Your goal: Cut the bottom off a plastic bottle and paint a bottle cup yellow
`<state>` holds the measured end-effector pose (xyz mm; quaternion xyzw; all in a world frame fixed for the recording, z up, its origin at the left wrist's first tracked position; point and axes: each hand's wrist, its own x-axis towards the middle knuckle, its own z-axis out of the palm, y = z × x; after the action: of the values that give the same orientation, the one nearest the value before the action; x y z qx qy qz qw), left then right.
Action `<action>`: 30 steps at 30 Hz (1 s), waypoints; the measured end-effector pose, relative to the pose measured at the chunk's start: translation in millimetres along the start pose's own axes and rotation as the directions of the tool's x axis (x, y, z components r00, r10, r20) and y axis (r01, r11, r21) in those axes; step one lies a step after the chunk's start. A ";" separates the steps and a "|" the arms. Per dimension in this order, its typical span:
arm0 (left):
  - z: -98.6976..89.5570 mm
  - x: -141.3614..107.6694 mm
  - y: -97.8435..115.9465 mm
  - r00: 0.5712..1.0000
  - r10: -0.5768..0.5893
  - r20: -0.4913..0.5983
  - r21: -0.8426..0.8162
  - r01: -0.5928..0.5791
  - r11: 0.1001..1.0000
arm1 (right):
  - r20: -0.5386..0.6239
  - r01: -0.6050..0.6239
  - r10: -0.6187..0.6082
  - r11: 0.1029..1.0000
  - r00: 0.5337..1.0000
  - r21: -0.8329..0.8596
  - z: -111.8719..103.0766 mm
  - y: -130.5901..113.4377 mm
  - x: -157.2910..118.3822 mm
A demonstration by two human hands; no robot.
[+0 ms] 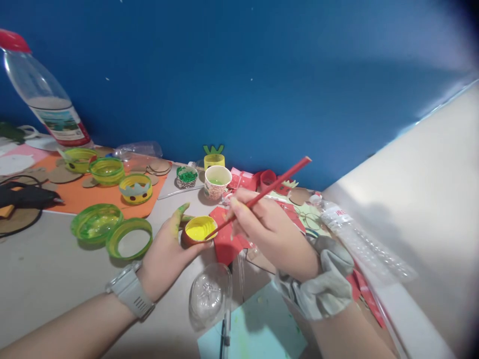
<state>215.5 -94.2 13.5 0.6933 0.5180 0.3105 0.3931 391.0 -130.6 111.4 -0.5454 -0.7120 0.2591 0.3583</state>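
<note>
My left hand (166, 254), with green and yellow paint on its thumb, holds a small cup of yellow paint (200, 228) near the middle of the view. A red brush (280, 180) is pinched in my right hand (262, 227), slanting down so that its lower end meets the cup's right rim. Behind the cup stand a paper cup with greenish liquid (217, 180) and a small cup of green paint (186, 176). A clear plastic bottle base (210, 294) lies below my hands.
Green plastic rings (129, 238) and yellow-painted pieces (135, 189) sit at left, partly on orange paper (71, 194). A glue gun (26, 195) and tall bottle (56, 107) are farther left. Light blue paper (265, 324) lies in front; a clear bottle (362, 239) lies right.
</note>
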 end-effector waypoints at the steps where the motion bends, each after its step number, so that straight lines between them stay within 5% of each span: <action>1: -0.2 -0.2 0.6 1.000 -0.001 0.005 -0.001 0.001 1.000 | -0.003 0.008 -0.008 0.999 1.000 0.039 0.5 0.5 0.3; 4: -0.9 -0.7 1.7 1.000 -0.011 0.008 0.001 0.011 1.000 | -0.132 -0.009 0.011 1.000 0.991 0.012 1.6 2.3 1.2; 8: -1.3 -0.5 1.5 1.000 0.017 0.021 -0.030 -0.016 0.999 | -0.044 -0.028 0.030 0.998 0.999 0.055 0.9 3.1 1.6; 11: -1.4 -0.3 2.2 1.000 0.010 0.018 -0.034 -0.010 0.999 | -0.136 -0.028 0.026 1.000 0.990 -0.009 0.4 2.3 0.9; 15: -2.0 -0.9 3.9 0.999 0.006 0.032 -0.014 -0.005 1.000 | -0.045 -0.011 0.012 1.000 0.999 0.029 2.0 0.2 -0.2; 18: -2.2 -1.2 3.6 1.000 -0.003 0.019 -0.022 0.004 1.000 | -0.089 0.012 -0.015 0.999 0.996 -0.037 3.2 -1.7 -0.6; 22: -1.1 -0.6 1.9 1.000 0.014 0.025 -0.017 -0.013 1.000 | 0.033 0.017 -0.018 1.000 0.999 0.014 2.5 -3.2 -1.2; 25: -0.3 0.5 1.5 1.000 0.004 0.017 -0.020 -0.003 1.000 | -0.072 0.022 -0.022 1.000 0.997 -0.011 2.5 -3.5 -1.3; 30: -1.7 1.8 2.5 1.000 -0.002 0.007 0.001 0.002 1.000 | -0.021 -0.007 0.008 0.999 1.000 0.035 5.0 -1.0 -0.2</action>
<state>215.8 -92.5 16.6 0.6941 0.5173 0.3077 0.3949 386.6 -131.0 109.1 -0.5445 -0.7016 0.2669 0.3743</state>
